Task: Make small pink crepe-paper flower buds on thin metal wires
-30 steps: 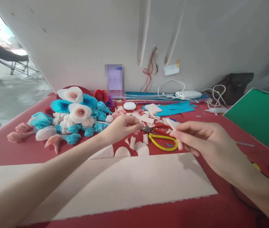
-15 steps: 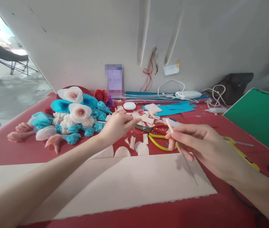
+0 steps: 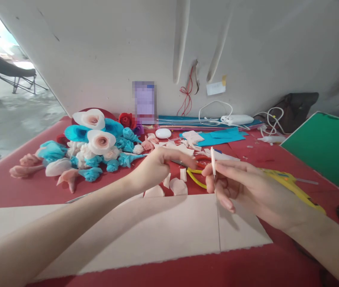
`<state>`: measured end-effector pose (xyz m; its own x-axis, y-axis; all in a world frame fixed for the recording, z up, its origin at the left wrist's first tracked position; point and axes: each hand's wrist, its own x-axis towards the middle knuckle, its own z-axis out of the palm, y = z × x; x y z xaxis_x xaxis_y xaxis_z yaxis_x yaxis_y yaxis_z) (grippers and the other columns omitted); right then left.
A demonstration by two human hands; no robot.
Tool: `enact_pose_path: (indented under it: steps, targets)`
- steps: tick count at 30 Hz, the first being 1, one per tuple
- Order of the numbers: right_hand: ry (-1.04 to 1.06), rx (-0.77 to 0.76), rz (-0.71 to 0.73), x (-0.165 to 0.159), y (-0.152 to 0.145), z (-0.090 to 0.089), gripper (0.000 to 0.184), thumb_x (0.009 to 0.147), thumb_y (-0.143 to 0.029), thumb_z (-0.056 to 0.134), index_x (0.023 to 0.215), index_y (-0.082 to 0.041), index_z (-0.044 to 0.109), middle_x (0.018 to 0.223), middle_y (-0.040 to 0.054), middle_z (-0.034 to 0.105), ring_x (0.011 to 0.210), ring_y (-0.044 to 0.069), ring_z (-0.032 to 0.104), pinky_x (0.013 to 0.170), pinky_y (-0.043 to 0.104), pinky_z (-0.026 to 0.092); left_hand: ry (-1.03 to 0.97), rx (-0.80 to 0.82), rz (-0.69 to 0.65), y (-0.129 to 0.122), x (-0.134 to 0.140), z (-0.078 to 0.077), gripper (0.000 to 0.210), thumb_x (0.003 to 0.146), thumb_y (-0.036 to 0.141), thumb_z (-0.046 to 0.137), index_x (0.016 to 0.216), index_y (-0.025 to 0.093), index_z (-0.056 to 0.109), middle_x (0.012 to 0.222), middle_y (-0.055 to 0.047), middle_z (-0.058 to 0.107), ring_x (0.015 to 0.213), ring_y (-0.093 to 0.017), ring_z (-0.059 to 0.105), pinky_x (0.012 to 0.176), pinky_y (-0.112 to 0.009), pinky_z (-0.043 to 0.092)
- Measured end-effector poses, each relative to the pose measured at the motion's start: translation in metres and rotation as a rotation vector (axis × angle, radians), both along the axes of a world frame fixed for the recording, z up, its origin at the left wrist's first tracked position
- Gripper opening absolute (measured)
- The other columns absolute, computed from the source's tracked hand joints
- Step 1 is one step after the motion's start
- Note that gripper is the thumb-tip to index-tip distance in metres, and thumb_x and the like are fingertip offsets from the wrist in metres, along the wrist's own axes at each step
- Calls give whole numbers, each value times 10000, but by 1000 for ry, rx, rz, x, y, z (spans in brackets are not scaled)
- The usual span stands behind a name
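My right hand (image 3: 241, 185) is closed on a thin wire stem (image 3: 217, 219) with a narrow roll of pale pink crepe paper (image 3: 213, 159) at its top. The stem hangs almost upright over a pale sheet (image 3: 157, 223). My left hand (image 3: 157, 165) reaches in from the left, index finger stretched toward the roll and apart from it; its fingertips are blurred, and I see nothing held. Below it lie rounded pale paper petals (image 3: 178, 186) and scraps. Scissors with red and yellow handles (image 3: 196, 178) lie behind, partly hidden by my hands.
Blue, white and pink paper flowers (image 3: 93, 139) are heaped at the left. A yellow glue gun (image 3: 292, 185) lies beyond my right hand. Blue paper (image 3: 217, 136), a white oval case (image 3: 163, 133) and white cables are at the back, near a green board (image 3: 328, 149).
My left hand has moved right and slightly down, closer to the roll. My right hand has turned the stem from slanted to nearly upright.
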<state>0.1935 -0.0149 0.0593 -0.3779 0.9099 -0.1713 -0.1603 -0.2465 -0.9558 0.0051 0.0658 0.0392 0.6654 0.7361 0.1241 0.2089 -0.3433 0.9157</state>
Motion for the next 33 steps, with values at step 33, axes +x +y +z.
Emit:
enact_pose_path:
  steps: [33]
  targets:
    - [37, 131, -151, -2, -4, 3, 295, 932, -324, 416, 743, -177, 588, 613, -20, 526, 454, 38, 412, 482, 177, 347, -129, -300, 67, -37, 18, 17, 217, 860, 210, 471, 721, 132, 618, 659, 15, 593, 636, -69, 538, 505, -135, 389]
